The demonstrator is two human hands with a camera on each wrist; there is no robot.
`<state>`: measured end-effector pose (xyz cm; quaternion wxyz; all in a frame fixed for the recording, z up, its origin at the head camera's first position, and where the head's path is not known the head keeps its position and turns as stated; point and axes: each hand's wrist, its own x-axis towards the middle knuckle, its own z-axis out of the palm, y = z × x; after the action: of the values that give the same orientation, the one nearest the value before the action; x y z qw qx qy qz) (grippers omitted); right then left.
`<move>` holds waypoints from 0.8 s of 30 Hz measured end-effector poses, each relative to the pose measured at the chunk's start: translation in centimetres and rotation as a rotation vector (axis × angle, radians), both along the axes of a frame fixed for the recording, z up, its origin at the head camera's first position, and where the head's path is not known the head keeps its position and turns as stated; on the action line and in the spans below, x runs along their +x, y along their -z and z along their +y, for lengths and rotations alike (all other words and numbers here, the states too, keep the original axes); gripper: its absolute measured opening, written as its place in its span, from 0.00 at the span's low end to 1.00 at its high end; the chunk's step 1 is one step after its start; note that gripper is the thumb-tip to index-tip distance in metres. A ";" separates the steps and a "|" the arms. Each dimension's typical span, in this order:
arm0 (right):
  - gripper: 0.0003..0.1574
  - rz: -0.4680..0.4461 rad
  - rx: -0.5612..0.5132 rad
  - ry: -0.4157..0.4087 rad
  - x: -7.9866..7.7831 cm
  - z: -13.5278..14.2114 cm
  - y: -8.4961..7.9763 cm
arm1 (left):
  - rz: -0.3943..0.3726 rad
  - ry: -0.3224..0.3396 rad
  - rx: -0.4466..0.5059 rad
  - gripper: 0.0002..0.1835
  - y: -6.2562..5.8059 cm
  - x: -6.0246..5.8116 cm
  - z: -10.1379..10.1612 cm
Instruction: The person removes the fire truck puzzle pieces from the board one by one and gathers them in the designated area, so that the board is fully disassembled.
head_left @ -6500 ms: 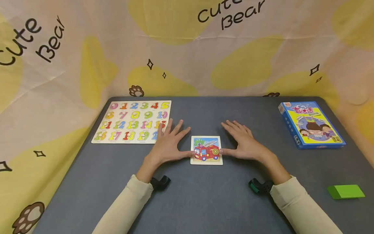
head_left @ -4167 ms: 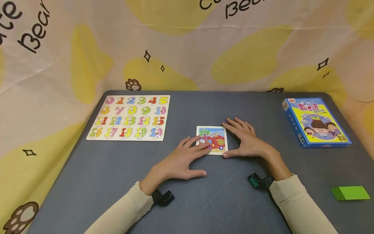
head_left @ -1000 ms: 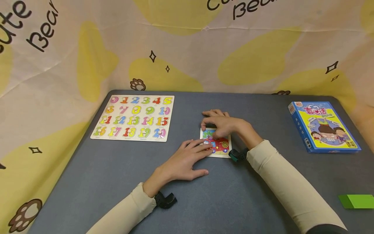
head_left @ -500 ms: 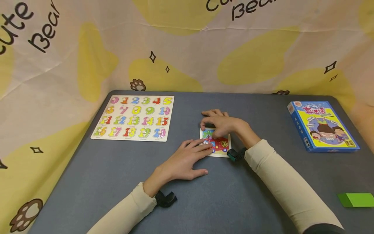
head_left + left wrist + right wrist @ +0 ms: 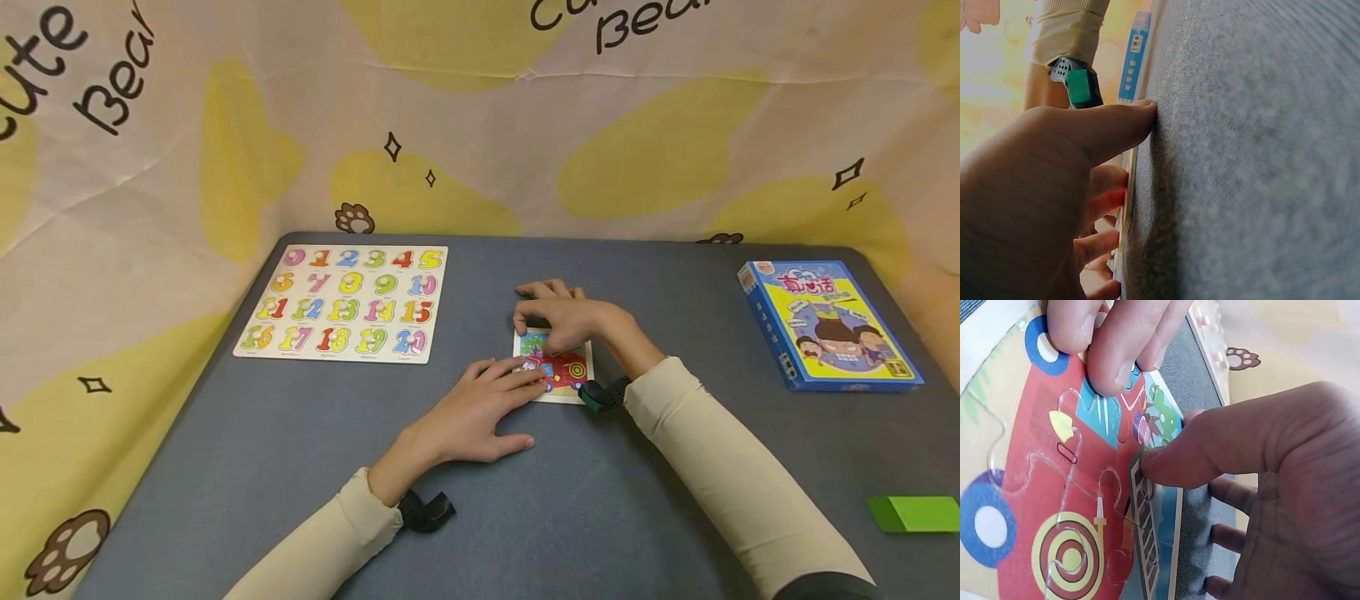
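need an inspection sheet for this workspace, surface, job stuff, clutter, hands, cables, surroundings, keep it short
Surface: dark grey table, flat
Job's things: fire-truck jigsaw puzzle, flat on the table, partly covered by the hands
Clutter: 0-to-20 number puzzle board at far left; blue-and-yellow cartoon box at far right; green block at near right, cut off by the head view's edge
Left hand: fingertips on the jigsaw's left part
Right hand: thumb on the jigsaw's face, index finger bent at its far edge
Cables: nothing seen
Surroundings: "Cute Bear" cloth behind the table, with yellow patches and paw prints
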<state>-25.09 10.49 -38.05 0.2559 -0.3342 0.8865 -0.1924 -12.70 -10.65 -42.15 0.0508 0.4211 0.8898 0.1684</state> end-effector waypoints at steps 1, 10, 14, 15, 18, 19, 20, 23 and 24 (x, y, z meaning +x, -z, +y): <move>0.18 -0.001 -0.005 -0.002 0.0 0.1 0.1 | 0.001 0.000 0.000 0.38 0.0 0.0 0.0; 0.27 0.000 -0.154 0.004 0.1 1.8 1.4 | 0.005 0.003 0.001 0.38 0.0 0.0 0.0; 0.27 0.036 -0.216 0.017 0.4 2.4 2.0 | 0.001 0.005 0.008 0.38 0.0 0.0 0.0; 0.26 0.045 -0.228 0.020 0.5 2.4 2.1 | -0.003 0.005 0.011 0.38 -0.1 0.0 0.0; 0.24 0.068 -0.256 0.029 0.7 2.5 2.3 | -0.003 0.008 0.014 0.38 -0.1 0.0 0.0; 0.24 0.073 -0.265 0.032 0.7 2.5 2.3 | -0.003 0.009 0.014 0.38 -0.1 0.0 0.0; 0.23 0.075 -0.275 0.036 0.8 2.5 2.3 | -0.003 0.010 0.013 0.38 -0.1 0.0 0.0; 0.23 0.077 -0.299 0.039 0.7 2.8 2.6 | 0.000 0.009 0.013 0.38 -0.1 0.0 0.0; 0.23 0.076 -0.306 0.038 0.7 2.9 2.8 | 0.001 0.008 0.013 0.38 -0.1 0.0 0.0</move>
<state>-24.41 13.43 -40.83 0.1647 -0.3595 0.8620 -0.3171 -12.71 -10.66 -42.06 0.0481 0.4253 0.8869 0.1739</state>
